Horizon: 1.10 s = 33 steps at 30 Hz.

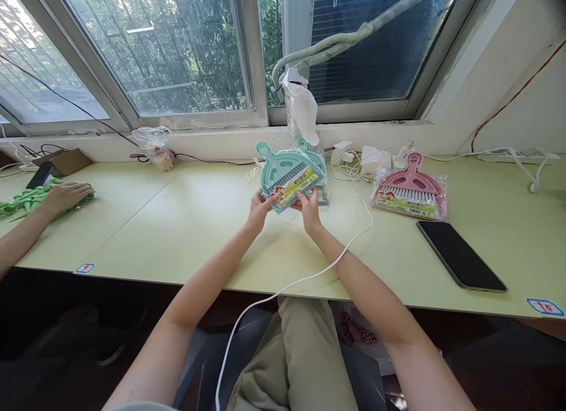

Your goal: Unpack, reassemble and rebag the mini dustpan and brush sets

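Firstly, at the near side, a thin white cable [305, 279] passes across the right forearm and hangs below the edge of the pale yellow-green table [198, 234]. Close to this edge, on the right, lies a flat black smartphone [462, 256]. Somewhat farther, the left hand [260, 209] and the right hand [308, 209] both have their fingers closed on the lower part of a teal plastic dustpan-and-brush set [287, 168] in clear wrapping, tilted. Behind it, partly hidden, is a second wrapped teal set [319, 161]. To its right lies a wrapped pink plastic dustpan-and-brush set [411, 190]. Farthest are metal-framed windows [177, 51].
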Available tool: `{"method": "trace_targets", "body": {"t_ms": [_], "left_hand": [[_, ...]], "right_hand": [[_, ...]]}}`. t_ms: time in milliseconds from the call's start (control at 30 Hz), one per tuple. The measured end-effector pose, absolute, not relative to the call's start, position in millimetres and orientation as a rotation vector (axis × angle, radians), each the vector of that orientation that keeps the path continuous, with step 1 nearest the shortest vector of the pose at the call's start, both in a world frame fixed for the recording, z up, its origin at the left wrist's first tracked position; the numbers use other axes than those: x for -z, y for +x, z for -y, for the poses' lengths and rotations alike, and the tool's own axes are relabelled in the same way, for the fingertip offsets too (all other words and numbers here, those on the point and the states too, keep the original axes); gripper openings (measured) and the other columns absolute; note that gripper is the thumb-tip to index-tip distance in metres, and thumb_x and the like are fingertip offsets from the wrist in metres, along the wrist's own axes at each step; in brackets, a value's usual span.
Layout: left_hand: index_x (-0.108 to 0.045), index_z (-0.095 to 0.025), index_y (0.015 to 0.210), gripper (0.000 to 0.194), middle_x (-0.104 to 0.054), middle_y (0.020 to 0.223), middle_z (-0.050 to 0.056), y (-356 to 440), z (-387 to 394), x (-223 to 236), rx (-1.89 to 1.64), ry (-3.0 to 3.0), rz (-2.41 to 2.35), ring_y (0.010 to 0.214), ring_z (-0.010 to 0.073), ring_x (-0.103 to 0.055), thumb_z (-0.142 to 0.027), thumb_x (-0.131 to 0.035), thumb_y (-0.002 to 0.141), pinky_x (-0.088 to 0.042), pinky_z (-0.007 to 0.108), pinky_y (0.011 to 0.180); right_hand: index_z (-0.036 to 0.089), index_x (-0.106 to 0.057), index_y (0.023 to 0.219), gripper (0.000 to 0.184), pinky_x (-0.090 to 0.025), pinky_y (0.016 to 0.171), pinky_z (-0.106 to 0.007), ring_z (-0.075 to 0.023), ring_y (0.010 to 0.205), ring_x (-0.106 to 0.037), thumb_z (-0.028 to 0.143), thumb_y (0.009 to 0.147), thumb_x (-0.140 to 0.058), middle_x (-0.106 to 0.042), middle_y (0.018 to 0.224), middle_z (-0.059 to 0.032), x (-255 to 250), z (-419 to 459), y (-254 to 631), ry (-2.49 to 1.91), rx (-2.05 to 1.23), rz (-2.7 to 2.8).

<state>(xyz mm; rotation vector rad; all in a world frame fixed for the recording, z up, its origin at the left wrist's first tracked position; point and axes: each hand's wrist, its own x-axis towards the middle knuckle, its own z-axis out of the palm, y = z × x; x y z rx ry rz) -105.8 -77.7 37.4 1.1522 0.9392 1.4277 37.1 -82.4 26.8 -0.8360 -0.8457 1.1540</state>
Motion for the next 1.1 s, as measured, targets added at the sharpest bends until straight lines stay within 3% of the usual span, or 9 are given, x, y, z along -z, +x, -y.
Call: {"method": "trace_targets", "body": {"t_ms": [467,800,967,1100], "left_hand": [[-0.055,-0.017,0.1,0.054,-0.072,0.095,0.005,-104.0,81.4,-40.7,-1.41,1.181,-0.965,0.09,0.0217,-0.069,-0.039,-0.084,0.06,-0.055,0.035,0.08],[-0.045,-0.02,0.122,0.06,-0.065,0.125,0.013,-92.1,99.5,-43.8,-1.039,1.346,-0.916,0.091,0.0248,-0.073,-0.046,-0.072,0.076,-0.054,0.042,0.087],[-0.045,-0.023,0.126,0.052,-0.06,0.134,0.012,-90.5,94.7,-39.5,-1.045,1.302,-0.937,0.109,0.0262,-0.067,-0.051,-0.06,0.084,-0.054,0.041,0.089],[-0.046,-0.023,0.121,0.047,-0.06,0.134,0.009,-98.4,85.4,-40.7,-1.23,1.202,-0.934,0.116,0.0244,-0.062,-0.048,-0.06,0.084,-0.056,0.038,0.087]], "right_hand": [[0.027,-0.042,0.116,0.041,-0.061,0.088,-0.051,-0.0262,0.099,-0.072,0.031,0.081,-0.064,-0.071,0.1,-0.0051,-29.4,82.7,37.7,-0.841,-1.13,0.805],[0.028,-0.042,0.12,0.043,-0.062,0.086,-0.046,-0.0221,0.097,-0.072,0.029,0.082,-0.064,-0.07,0.103,-0.004,-27.6,80.2,41.4,-0.794,-1.084,0.721],[0.028,-0.042,0.118,0.041,-0.061,0.088,-0.047,-0.021,0.091,-0.073,0.025,0.082,-0.061,-0.07,0.103,-0.0037,-26.0,78.3,42.3,-0.81,-1.092,0.684],[0.028,-0.041,0.119,0.041,-0.061,0.089,-0.049,-0.0215,0.09,-0.073,0.024,0.083,-0.061,-0.07,0.104,-0.0045,-26.4,81.4,39.3,-0.808,-1.114,0.709]]}}
